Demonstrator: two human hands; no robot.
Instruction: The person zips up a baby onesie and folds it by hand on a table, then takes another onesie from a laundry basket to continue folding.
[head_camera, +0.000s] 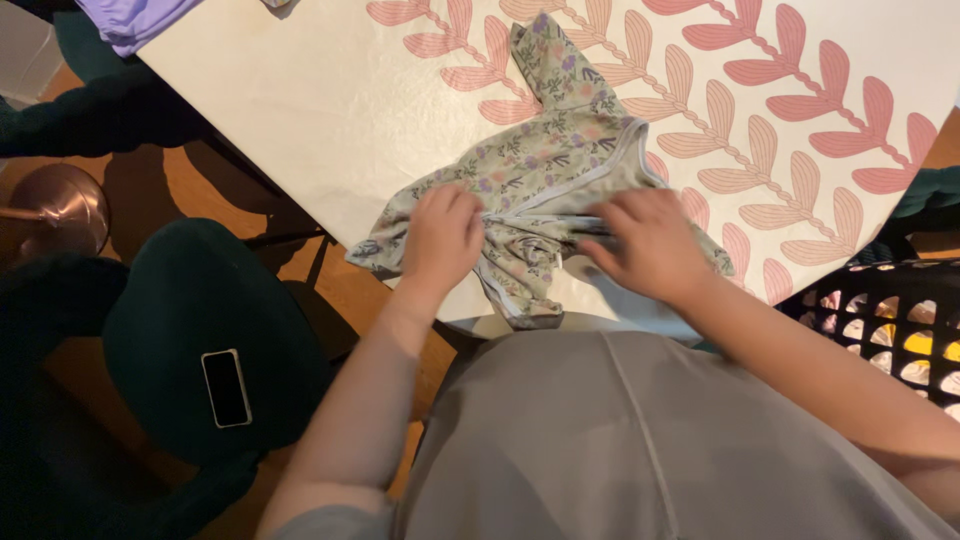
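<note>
Both hands are down on the small floral garment (560, 170), which lies crumpled at the near edge of the surface (300, 130) on a cream cloth printed with pink leaves. The left hand (440, 240) is closed, pinching a fold near the middle; the right hand (650, 245) lies flatter, fingers curled onto the cloth, seemingly pinning it. 1 sleeve points away from the person. A phone (226, 387) sits on the dark green chair (170, 330) at left, a black basket (890, 320) at right.
</note>
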